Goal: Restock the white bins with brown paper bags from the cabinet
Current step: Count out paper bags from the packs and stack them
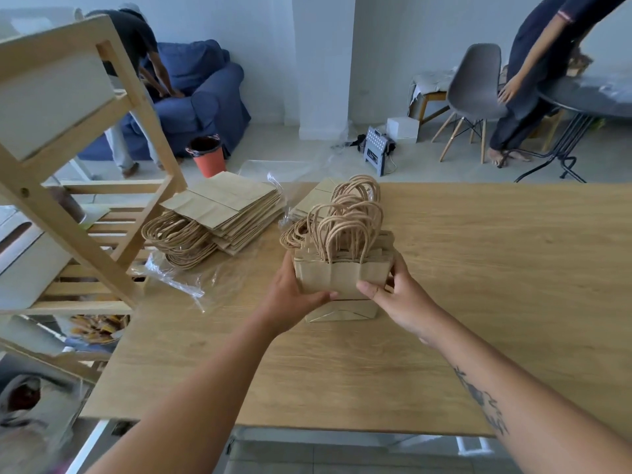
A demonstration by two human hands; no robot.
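Observation:
A bundle of small brown paper bags (342, 275) stands upright on the wooden table (478, 268), its twisted paper handles pointing up. My left hand (294, 295) grips the bundle's left side and my right hand (393, 295) grips its right side, thumbs across the front. A flat stack of larger brown bags (225, 213) lies on clear plastic wrap at the table's far left. Another flat stack (314, 203) lies just behind the held bundle. White bins (44, 97) sit on the wooden shelf rack (85, 234) to the left.
Crumpled clear plastic (178, 278) spreads between the rack and the bags. Beyond the table are an orange bucket (208, 155), a blue sofa, a grey chair (475, 83) and a folding step stool (376, 148). Two other people stand at the back left and back right.

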